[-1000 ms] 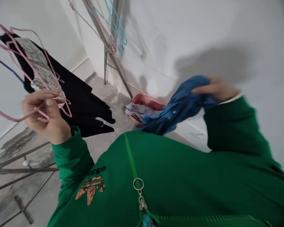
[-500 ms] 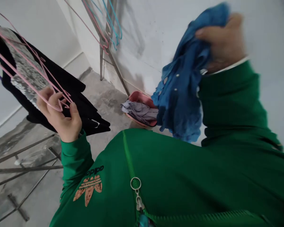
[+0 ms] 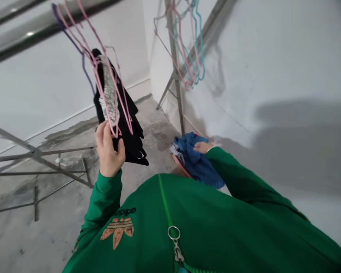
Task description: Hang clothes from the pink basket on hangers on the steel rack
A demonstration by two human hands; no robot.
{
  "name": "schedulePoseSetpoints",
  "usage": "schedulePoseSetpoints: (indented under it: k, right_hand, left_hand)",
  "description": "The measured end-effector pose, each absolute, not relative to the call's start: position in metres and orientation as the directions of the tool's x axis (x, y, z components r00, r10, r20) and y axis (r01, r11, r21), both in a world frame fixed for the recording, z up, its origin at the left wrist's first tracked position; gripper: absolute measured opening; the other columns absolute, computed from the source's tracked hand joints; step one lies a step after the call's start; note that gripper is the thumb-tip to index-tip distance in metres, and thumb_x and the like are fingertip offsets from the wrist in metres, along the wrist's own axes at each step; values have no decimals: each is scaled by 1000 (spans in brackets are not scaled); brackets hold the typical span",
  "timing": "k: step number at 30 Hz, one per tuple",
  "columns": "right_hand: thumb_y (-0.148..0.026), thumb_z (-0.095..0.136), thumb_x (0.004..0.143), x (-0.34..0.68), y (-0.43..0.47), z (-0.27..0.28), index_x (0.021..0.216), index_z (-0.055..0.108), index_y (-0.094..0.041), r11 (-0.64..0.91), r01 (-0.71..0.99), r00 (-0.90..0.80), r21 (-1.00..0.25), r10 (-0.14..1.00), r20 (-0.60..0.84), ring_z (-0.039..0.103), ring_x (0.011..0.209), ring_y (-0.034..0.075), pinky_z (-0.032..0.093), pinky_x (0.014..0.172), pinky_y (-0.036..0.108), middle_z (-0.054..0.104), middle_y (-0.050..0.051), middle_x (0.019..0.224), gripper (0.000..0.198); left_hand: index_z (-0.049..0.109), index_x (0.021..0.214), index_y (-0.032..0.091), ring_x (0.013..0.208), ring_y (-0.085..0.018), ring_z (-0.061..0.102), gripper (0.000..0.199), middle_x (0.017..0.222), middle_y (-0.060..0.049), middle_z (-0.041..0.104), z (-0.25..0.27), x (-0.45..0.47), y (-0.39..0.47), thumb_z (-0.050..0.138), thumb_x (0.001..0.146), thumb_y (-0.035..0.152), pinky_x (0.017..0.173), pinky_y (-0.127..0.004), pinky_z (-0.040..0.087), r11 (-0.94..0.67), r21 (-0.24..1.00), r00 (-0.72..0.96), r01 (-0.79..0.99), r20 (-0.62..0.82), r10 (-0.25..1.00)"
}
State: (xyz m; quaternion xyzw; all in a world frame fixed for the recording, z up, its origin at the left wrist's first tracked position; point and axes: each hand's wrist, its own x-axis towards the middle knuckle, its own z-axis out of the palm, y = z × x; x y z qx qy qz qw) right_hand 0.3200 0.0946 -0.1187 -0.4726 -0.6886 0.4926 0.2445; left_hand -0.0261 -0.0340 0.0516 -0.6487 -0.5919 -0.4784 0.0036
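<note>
The left hand (image 3: 110,153), thumb and fingers apart, touches the lower ends of pink hangers (image 3: 101,91) on a metal rail (image 3: 31,34). Farther down, the right hand's (image 3: 203,147) fingers clutch a blue garment (image 3: 200,167) over a pink basin (image 3: 182,167).

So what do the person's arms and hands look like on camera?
The left hand and right hand are bare, without gloves. Both arms wear long green sleeves, the left sleeve and right sleeve mostly plain. A thin pale edge shows at the right wrist.
</note>
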Motion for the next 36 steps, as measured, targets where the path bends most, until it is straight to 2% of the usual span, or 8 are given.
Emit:
schedulePoseSetpoints:
  k: [4, 8, 13, 18, 21, 26, 29, 36]
  right_hand:
    - [-37, 79, 65, 248, 69, -91, 79, 69, -12, 152, 309, -799, -939, 576, -170, 66, 66, 13, 54, 62, 24, 70, 5, 72, 30]
    - [-34, 58, 87, 184, 42, -4, 117, 60, -14, 430, -239, -905, -871, 225, 360, 67, 90, 15, 55, 88, 34, 66, 13, 111, 36]
    - [-38, 58, 86, 131, 59, 76, 125, 51, -19, 791, -87, -432, -606, 518, 738, 53, 119, 24, 44, 106, 46, 55, 14, 127, 44]
    - [-41, 64, 79, 73, 114, 78, 135, 39, -11, 676, 223, -431, -703, 715, 551, 56, 112, 32, 44, 102, 54, 57, 20, 124, 68]
    - [-27, 56, 83, 51, 128, 74, 127, 45, -12, 552, 310, -485, -774, 792, 371, 62, 97, 29, 49, 92, 50, 64, 15, 105, 48]
    - [-17, 44, 81, 67, 130, 75, 96, 54, -18, 373, 49, -353, -927, 874, 333, 58, 69, 15, 51, 69, 28, 57, 0, 72, 19]
    - [-17, 44, 74, 97, 138, 81, 94, 51, -19, 119, -173, -346, -978, 922, 174, 35, 43, 7, 31, 42, 18, 37, -9, 54, 21]
    - [-11, 46, 63, 160, 177, 93, 86, 50, -18, 86, -245, -148, -966, 981, 125, 26, 37, 3, 18, 35, 14, 36, -11, 48, 24]
  left_hand:
    - [54, 129, 21, 123, -25, 51, 43, 131, -14, 50, 59, -34, -31, 52, 86, 20, 93, -35, 54, -309, 447, -120, 840, 707, 697]
    - [53, 128, 19, 125, -23, 52, 38, 134, -14, 50, 66, -52, -4, 45, 91, 20, 102, -38, 50, -323, 503, -149, 802, 692, 707]
    - [45, 135, 21, 133, -24, 46, 46, 139, -13, 50, 59, -68, 38, 51, 90, 26, 115, -44, 36, -278, 576, -173, 769, 605, 777]
    - [42, 133, 19, 123, -23, 54, 51, 133, -14, 55, 51, -67, 61, 58, 86, 28, 107, -42, 43, -283, 715, -250, 639, 541, 803]
    - [53, 114, 16, 96, -20, 64, 39, 107, -9, 65, 56, -67, 59, 64, 79, 29, 87, -33, 52, -230, 764, -301, 603, 485, 821]
    - [53, 79, 18, 58, -10, 50, 28, 65, 3, 53, 68, -74, 41, 66, 74, 43, 55, -21, 40, -113, 867, -417, 485, 342, 842]
    - [47, 67, 19, 51, -8, 41, 36, 57, 5, 46, 75, -74, 28, 66, 71, 49, 49, -20, 34, -103, 926, -430, 364, 265, 863]
    - [43, 59, 21, 53, -13, 42, 34, 53, 3, 41, 81, -60, 1, 63, 77, 41, 54, -26, 29, 20, 511, -380, 859, 611, 694]
